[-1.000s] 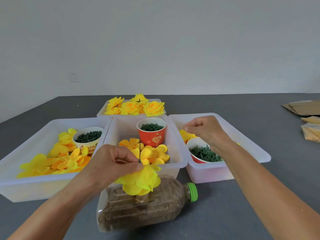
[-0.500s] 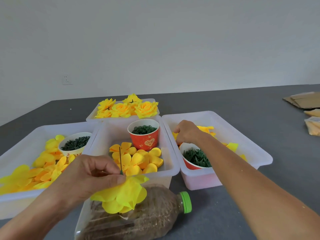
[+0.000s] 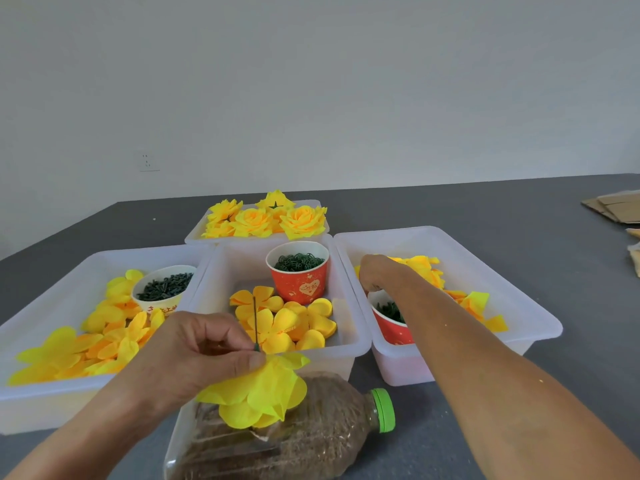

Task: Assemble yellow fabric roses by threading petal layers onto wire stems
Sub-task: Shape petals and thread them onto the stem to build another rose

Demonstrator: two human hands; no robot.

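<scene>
Her right hand (image 3: 377, 275) has dipped deeper into the three o'clock bin (image 3: 450, 237), fingers hidden among loose petals (image 3: 422, 268); grip unclear. Left hand (image 3: 207, 355) pinches the half-built rose (image 3: 259, 393) on its wire stem (image 3: 255, 320), awaiting another layer.

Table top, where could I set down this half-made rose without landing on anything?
Bare grey table lies right of the right bin, short of the cardboard pieces, and near the bottle's green cap. The three front bins and the finished-roses bin sit packed together, leaving no gaps.
</scene>
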